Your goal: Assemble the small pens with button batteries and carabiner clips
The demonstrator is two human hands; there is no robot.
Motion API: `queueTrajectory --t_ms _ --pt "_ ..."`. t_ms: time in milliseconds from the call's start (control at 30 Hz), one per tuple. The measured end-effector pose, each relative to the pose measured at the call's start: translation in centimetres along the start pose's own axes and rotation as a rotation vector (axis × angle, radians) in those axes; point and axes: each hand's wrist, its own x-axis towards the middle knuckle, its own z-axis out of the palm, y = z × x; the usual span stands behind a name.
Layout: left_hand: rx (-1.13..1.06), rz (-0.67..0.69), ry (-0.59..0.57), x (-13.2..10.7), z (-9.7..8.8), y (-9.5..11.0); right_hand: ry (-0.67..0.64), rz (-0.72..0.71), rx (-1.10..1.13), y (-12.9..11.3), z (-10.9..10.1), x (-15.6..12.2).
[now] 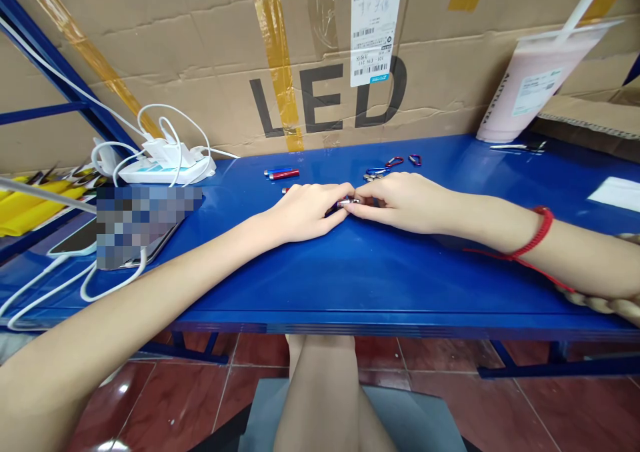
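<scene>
My left hand (313, 211) is closed, with thumb and fingers pinching a small silver-ended tube (345, 203) that looks like a mini flashlight. From the other side, the thumb and index finger of my right hand (405, 202) pinch its end, so the fingertips of both hands nearly meet. Fingers cover most of the tube. Behind my left hand lie a red tube (285, 175) and a blue tube (276, 171), and another red end (285, 191) peeks out beside the knuckles. Beyond my right hand are a blue carabiner (379, 171), red carabiners (395, 162) and several small silver pieces (371, 177).
The blue table (320, 272) backs onto a large cardboard box (200, 59). At left are a power strip (167, 169) with white cables, phones (77, 237) and yellow packets (40, 205). A drink cup with a straw (533, 85) and white paper (617, 193) are at right.
</scene>
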Motion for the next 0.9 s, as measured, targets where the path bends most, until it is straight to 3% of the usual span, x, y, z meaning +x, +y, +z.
queueTrajectory --t_ms 900 --pt "-0.027 -0.003 0.006 -0.02 0.1 0.02 0.011 -0.062 -0.024 0.19 0.11 0.05"
